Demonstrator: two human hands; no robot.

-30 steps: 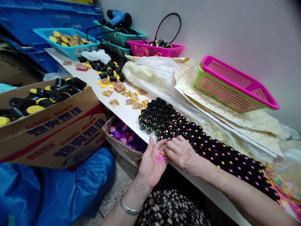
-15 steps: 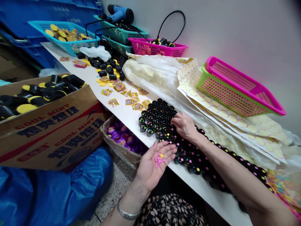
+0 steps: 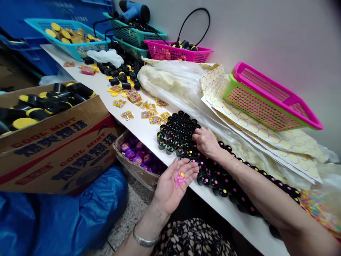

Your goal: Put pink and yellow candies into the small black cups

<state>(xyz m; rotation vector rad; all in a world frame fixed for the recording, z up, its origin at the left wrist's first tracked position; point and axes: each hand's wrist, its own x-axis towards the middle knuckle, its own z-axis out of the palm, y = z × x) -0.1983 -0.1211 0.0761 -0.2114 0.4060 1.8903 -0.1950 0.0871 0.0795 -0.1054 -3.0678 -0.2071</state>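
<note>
My left hand (image 3: 170, 188) is palm up with its fingers stretched out, holding a small pile of pink candies (image 3: 180, 179) with a yellow one among them. It hovers by the table's near edge, beside rows of small black cups (image 3: 177, 133). Over these cups is my right hand (image 3: 206, 141), back upward, its fingers bent together in a pinch. Whatever is between its fingertips is hidden. Many cups contain small coloured candies; pink or yellow ones show in the rows under my right forearm.
Yellow sachets (image 3: 150, 113) and black containers (image 3: 115, 73) lie farther left on the table (image 3: 135, 128). Along the wall are a plastic bag (image 3: 173, 78), sticker sheets (image 3: 247, 124) and a pink basket (image 3: 277, 96). Cartons (image 3: 55, 145) stand at the left. A candy bag (image 3: 319, 209) lies right.
My right hand has shifted very slightly left over the black cups. My left hand stays nearly in place with the candies on its palm. The view has moved a little.
</note>
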